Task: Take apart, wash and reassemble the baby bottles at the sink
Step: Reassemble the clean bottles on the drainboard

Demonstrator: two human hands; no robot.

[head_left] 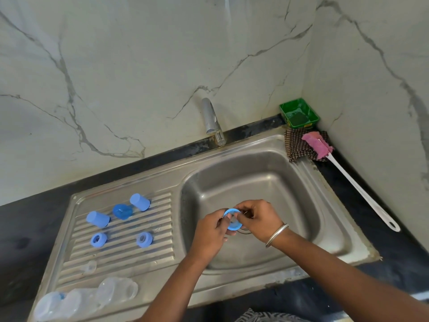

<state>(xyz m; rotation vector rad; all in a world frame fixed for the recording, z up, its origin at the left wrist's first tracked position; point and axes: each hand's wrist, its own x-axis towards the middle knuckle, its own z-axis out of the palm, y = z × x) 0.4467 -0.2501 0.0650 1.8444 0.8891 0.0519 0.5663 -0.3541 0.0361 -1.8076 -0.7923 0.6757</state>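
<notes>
Over the sink basin [267, 163], both hands' grips pinch the blue collar ring [232, 219], seemingly between them.

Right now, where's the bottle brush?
Head view, right side: the bottle brush lies on the dark counter beside the sink, its pink head on the checked cloth.

1. Marble-patterned walls [139, 66], grey-veined, meeting in a corner at right;
2. Dark countertop [394, 247] around a steel sink [301, 173];
3. Soft, even light.

head | above sink [267, 182] | facing down-forward | probably close
</notes>
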